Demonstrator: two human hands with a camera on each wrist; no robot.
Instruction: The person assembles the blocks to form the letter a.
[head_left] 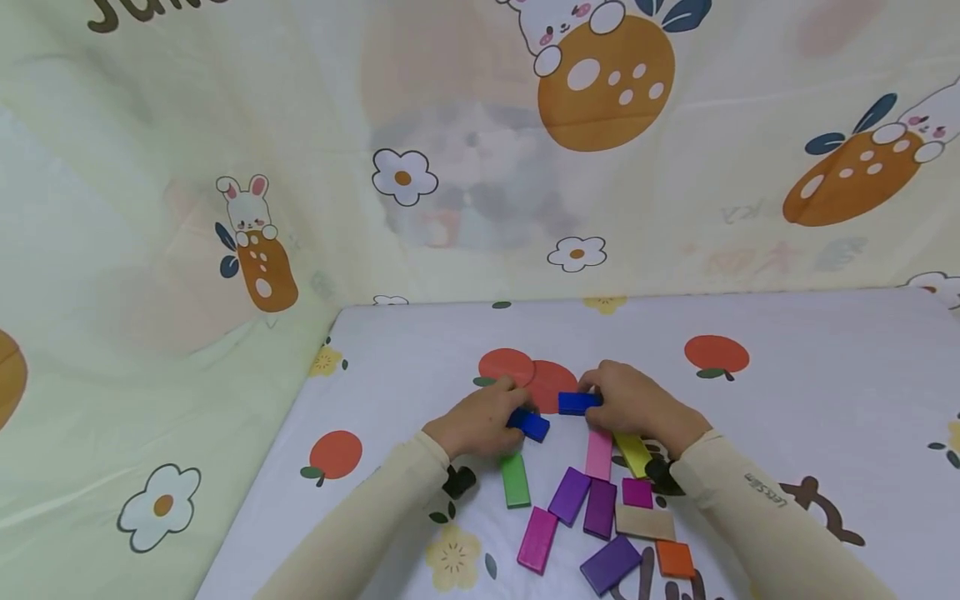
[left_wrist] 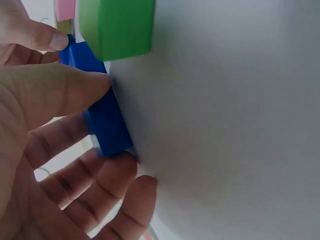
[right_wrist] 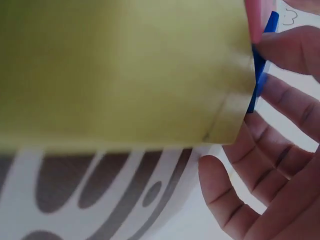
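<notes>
In the head view my left hand (head_left: 480, 421) pinches a blue block (head_left: 531, 425) lying at a slant. The left wrist view shows the thumb on one side of that blue block (left_wrist: 111, 125) and fingers on its other side. To its right, my right hand (head_left: 637, 406) holds a second blue block (head_left: 576, 403) by its right end, with a small gap between the two blocks. In the right wrist view a yellow block (right_wrist: 150, 75) fills the foreground and hides much of the second blue block (right_wrist: 257, 82), which sits between thumb and fingers.
Nearer me lie a green block (head_left: 514, 481), a pink block (head_left: 598, 454), purple blocks (head_left: 570, 496), a magenta block (head_left: 537, 540), a tan block (head_left: 645, 522) and an orange block (head_left: 675, 559). The printed white cloth (head_left: 810, 375) meets a hanging curtain (head_left: 465, 275) behind.
</notes>
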